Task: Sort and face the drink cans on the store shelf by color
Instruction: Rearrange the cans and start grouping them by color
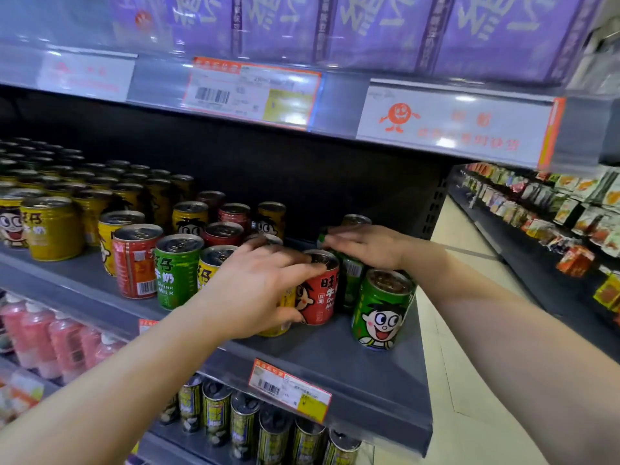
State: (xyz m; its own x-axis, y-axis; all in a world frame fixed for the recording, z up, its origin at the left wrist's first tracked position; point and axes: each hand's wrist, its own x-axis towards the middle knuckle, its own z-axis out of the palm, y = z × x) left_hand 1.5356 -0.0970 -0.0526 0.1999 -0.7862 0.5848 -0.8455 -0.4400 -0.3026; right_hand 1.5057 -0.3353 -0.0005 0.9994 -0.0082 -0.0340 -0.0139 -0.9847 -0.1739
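Observation:
Small drink cans in red, green and yellow stand mixed on the grey shelf (352, 374). My left hand (258, 290) wraps around a red can (320, 297) near the front, its fingers over the rim. My right hand (365, 245) rests on top of a green can (352, 273) farther back, gripping it. Another green can (382, 308) with a cartoon face stands free at the front right. A red can (136, 263) and a green can (176, 271) stand at the left of my hand. Rows of yellow cans (50, 226) fill the shelf's left side.
The shelf above holds purple cartons (369, 25) behind price tags (251, 88). Below are pink bottles (50, 337) and dark tall cans (245, 421). The shelf ends at the right, where an aisle floor (469, 250) and a snack rack (553, 209) lie.

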